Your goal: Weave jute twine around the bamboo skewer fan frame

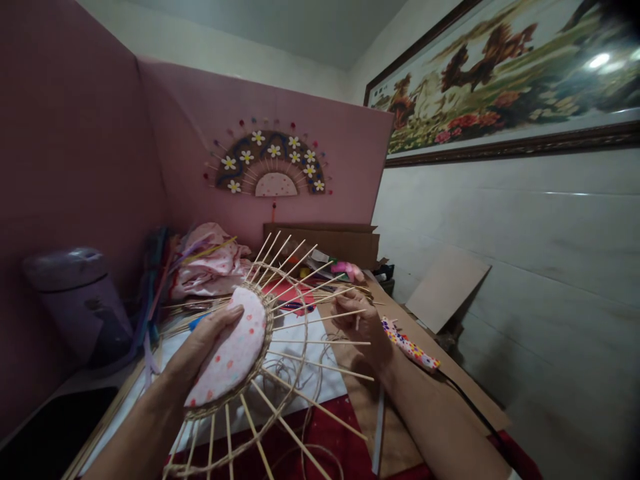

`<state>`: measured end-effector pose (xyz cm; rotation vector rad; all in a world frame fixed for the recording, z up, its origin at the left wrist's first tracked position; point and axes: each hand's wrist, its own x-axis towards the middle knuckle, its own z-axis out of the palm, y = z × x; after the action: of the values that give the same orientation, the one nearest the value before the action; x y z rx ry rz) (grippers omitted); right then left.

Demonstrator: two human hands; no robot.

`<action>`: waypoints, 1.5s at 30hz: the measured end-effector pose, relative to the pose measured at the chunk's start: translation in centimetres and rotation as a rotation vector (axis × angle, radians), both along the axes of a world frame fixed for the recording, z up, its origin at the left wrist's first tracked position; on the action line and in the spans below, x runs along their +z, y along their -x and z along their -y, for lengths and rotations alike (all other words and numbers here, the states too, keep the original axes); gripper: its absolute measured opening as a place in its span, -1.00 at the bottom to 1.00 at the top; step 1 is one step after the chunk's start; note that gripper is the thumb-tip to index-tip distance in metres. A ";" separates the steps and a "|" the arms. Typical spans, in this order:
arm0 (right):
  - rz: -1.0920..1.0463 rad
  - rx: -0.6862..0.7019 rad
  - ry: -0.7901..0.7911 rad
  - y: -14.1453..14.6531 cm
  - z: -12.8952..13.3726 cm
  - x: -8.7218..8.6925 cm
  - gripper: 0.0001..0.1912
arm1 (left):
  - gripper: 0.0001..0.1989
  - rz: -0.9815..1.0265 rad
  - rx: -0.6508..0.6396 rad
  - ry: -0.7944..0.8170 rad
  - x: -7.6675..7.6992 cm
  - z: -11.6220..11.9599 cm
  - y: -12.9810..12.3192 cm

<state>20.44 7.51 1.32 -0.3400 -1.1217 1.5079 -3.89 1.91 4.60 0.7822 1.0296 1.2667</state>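
A half-round fan frame (230,357) is tilted in front of me. Its base is covered in pink spotted cloth, and thin wooden sticks spread outward from it. Braided twine (269,327) edges the base, and a second twine arc (306,327) crosses the sticks farther out. My left hand (217,333) grips the base, its thumb on the cloth and its other fingers hidden beneath. Beside the stick tips on the right, my right hand (363,323) is closed in a pinch; what lies between its fingers is unclear. Loose twine (287,370) lies in loops under the frame.
A flowered fan (273,150) hangs on the pink panel (345,153). Crumpled pink cloth (210,260) and a lidded tumbler (80,307) stand to the left. A flower-patterned glue gun (410,347) with a black cord lies right, on cardboard (465,380). White paper (330,367) lies beneath the frame.
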 end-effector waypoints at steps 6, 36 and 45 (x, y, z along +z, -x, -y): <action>-0.066 -0.059 -0.017 -0.6 -0.9 -0.3 -0.80 | -0.78 -0.121 0.041 -0.056 -0.4 -0.6 0.3; 0.370 0.221 0.067 1.1 1.1 -0.9 -0.89 | -0.75 -0.024 0.137 -0.052 0.0 0.3 -0.2; 0.442 0.241 0.023 1.4 0.8 -1.9 -0.78 | -0.76 -0.077 0.163 -0.107 0.3 0.1 -0.8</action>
<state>19.05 6.69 -0.57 -0.5912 -1.5361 1.7059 -3.11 1.83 4.86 0.8476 1.1133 1.4498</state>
